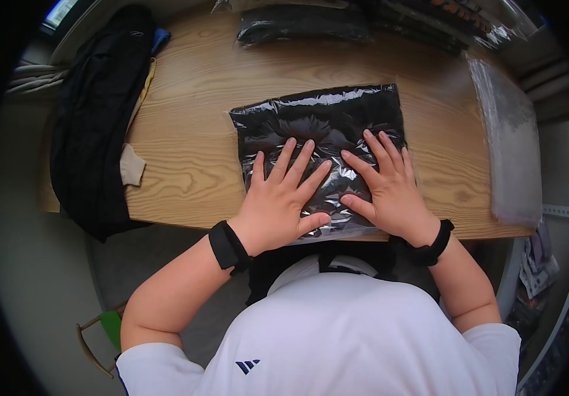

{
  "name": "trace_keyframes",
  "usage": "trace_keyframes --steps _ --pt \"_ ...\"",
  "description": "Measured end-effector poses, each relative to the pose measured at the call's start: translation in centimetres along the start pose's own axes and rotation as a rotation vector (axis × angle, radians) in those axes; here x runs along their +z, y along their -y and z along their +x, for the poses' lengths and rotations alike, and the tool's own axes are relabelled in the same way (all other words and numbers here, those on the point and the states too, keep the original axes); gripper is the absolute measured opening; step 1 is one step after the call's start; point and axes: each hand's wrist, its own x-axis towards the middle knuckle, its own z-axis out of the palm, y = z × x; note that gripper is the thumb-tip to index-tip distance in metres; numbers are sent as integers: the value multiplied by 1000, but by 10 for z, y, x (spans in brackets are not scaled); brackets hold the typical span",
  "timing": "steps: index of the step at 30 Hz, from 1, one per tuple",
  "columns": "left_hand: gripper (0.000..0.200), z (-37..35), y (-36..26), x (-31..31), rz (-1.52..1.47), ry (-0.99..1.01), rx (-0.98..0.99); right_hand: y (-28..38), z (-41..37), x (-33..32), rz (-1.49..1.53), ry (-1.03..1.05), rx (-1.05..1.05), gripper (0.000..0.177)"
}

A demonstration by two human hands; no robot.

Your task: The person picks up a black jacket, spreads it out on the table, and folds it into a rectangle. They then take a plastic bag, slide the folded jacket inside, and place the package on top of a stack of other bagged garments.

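Observation:
A clear plastic bag with a folded black garment (320, 112) inside lies flat at the front of the wooden table. My left hand (284, 198) rests palm down on its left half, fingers spread. On the right half lies my right hand (390, 191), also flat with the fingers apart. Both hands touch the shiny film, which is wrinkled between them. The bag's near edge reaches the table's front edge. Each wrist wears a black band.
Dark clothes (99, 119) are piled along the table's left side, overhanging the front edge. Bagged dark garments (304, 25) lie at the back. A stack of clear plastic bags (512, 145) is on the right. The wooden table (192, 132) shows between them.

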Motion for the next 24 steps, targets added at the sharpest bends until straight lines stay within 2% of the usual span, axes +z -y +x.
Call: trace_keyframes --steps 6,8,9,10,14,16,17,18,20,21,22,24 --pt "78 -1 -1 1 45 -8 11 -5 -2 -11 76 18 -21 65" --pt "79 -1 0 2 25 19 -4 -5 -3 -23 261 -21 19 67" --pt "78 -1 0 2 28 33 -15 8 -10 -33 58 -144 -46 65" --pt "78 -1 0 4 28 23 -16 22 -19 -42 -53 -180 -101 59" --pt "74 -2 3 1 5 -4 -14 40 -38 -14 -138 -211 31 46" --pt "74 -1 10 -2 -171 21 -13 32 -32 2 -74 -256 -33 45" --pt "71 -2 14 -7 -385 -48 0 27 -28 1 -118 -264 -62 45" --pt "71 -6 16 -11 -380 -50 -1 26 -27 -1 -118 -269 -65 45" --pt "67 -14 18 -27 -196 -252 18 23 -24 -7 -97 -235 -104 44" --pt "66 -18 15 -37 70 -269 58 23 -22 -10 -104 -217 -115 43" --pt "66 -18 14 -40 70 -268 55 22 -20 -13 -103 -216 -117 43" --pt "65 -18 14 -41 112 -104 171 18 -13 -18 -147 -173 -167 42"
